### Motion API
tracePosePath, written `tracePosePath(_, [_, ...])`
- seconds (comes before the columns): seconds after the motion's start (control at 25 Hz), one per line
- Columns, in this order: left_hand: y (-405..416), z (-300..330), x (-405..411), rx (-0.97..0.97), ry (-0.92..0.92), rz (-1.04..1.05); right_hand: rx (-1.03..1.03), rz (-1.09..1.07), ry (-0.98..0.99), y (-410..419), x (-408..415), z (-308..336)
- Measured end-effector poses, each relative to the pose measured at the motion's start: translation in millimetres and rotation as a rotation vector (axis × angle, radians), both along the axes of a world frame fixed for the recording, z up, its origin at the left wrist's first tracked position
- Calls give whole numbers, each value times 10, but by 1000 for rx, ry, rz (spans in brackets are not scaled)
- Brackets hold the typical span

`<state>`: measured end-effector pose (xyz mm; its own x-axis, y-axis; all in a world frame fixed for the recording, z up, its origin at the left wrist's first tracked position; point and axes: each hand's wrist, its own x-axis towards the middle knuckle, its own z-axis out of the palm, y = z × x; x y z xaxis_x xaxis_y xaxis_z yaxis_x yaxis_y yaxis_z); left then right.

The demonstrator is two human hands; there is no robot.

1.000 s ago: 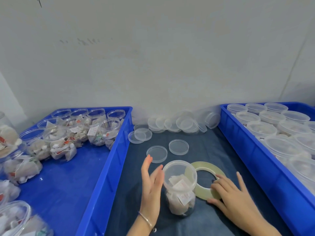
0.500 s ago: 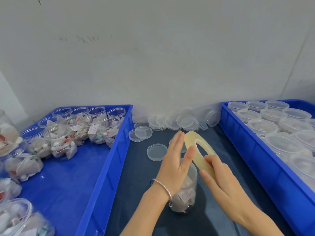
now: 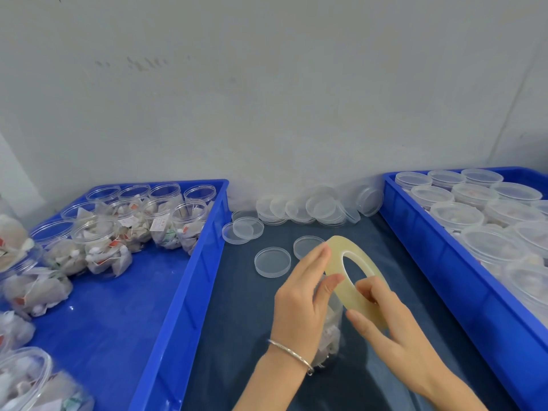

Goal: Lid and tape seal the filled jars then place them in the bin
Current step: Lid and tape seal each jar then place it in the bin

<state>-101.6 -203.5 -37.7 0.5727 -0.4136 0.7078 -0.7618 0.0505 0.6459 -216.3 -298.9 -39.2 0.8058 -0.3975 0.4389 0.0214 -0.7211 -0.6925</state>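
Observation:
A clear filled jar (image 3: 331,333) stands on the dark table cloth, mostly hidden behind my hands. Above it I hold a yellowish roll of tape (image 3: 341,250) tilted on edge. My right hand (image 3: 385,315) grips the roll's lower rim, thumb through the hole. My left hand (image 3: 305,289) touches the roll's left side with its fingertips and thumb, a bracelet at the wrist. Whether the jar wears a lid is hidden. Two loose clear lids (image 3: 272,261) lie just beyond my hands.
A blue bin (image 3: 189,280) on the left holds several open filled jars (image 3: 103,247). A blue bin (image 3: 439,262) on the right holds several lidded jars (image 3: 456,215). A heap of spare lids (image 3: 314,207) lies against the wall.
My right hand lifted the tape roll off the cloth and raised it over the jar. My left hand came from the jar's side up to the roll.

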Motion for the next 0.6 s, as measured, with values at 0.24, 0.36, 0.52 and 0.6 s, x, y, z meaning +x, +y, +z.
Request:
tracePosePath(0.24, [57,33,3,-141,188,-15,25,-47,-6,50,-3,-23])
tracePosePath(0.36, [73,68,7,-205,383,-81,-2,-43,-15,80,20,-6])
tracePosePath(0.52, [82,69,17,-283,341,-71,-28,-48,-27,113,17,-6])
tracePosePath(0.6, [78,48,26,-302,303,-50,-34,-61,-42,125,19,-15])
